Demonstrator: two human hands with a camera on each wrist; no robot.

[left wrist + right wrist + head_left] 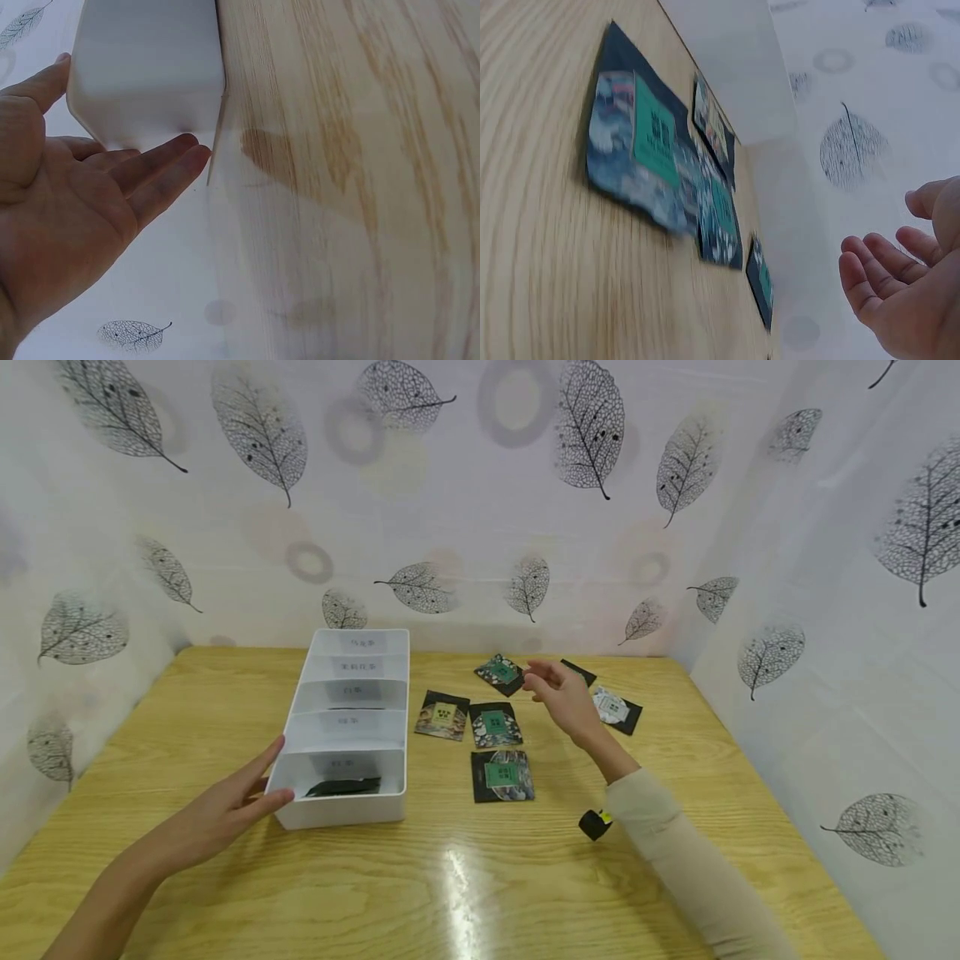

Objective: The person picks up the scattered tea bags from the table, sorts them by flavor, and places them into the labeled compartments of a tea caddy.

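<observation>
A white divided box with labelled compartments stands on the wooden table; its nearest compartment holds a dark packet. My left hand lies open, with straight fingers against the box's near left corner; the left hand holds nothing. Several dark tea packets lie flat to the right of the box: one with a yellow label, two with green labels, and one further back. My right hand hovers above them with relaxed fingers, empty.
Two more packets lie behind my right hand. A small black and yellow object sits by my right forearm. Leaf-patterned sheets wall in the table at the back and on both sides.
</observation>
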